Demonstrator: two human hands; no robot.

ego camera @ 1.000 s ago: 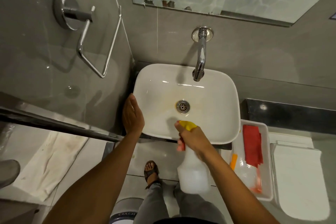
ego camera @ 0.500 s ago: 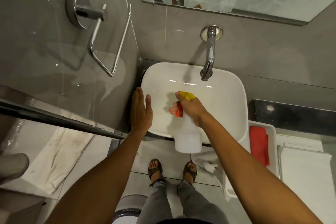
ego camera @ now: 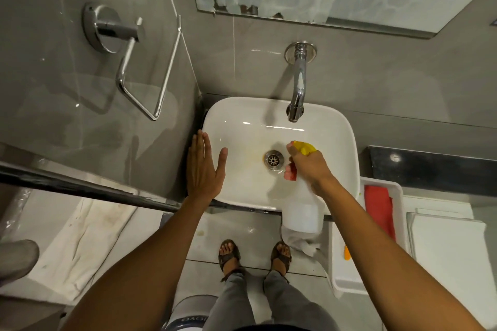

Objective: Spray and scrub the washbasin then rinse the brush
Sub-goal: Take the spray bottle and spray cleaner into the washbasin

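Note:
A white washbasin (ego camera: 336, 126) sits below a chrome wall tap (ego camera: 298, 88), with a yellowish stain around its metal drain (ego camera: 273, 159). My right hand (ego camera: 309, 166) grips a translucent spray bottle (ego camera: 302, 216) with a yellow head and red trigger, held over the basin's right half, nozzle pointing into the bowl. A finger rests on the trigger. My left hand (ego camera: 204, 166) lies flat with fingers spread on the basin's left rim. No brush can be made out.
A white tray (ego camera: 398, 191) to the right holds a red cloth (ego camera: 379, 209) and an orange item (ego camera: 347, 252). A toilet lid (ego camera: 451, 255) is at far right. A chrome towel ring (ego camera: 139, 72) hangs on the left wall beside a glass partition rail (ego camera: 80, 188). My sandalled feet stand below.
My right hand has carried the spray bottle from the basin's middle to its right side, past the drain. My left hand has spread flatter on the left rim.

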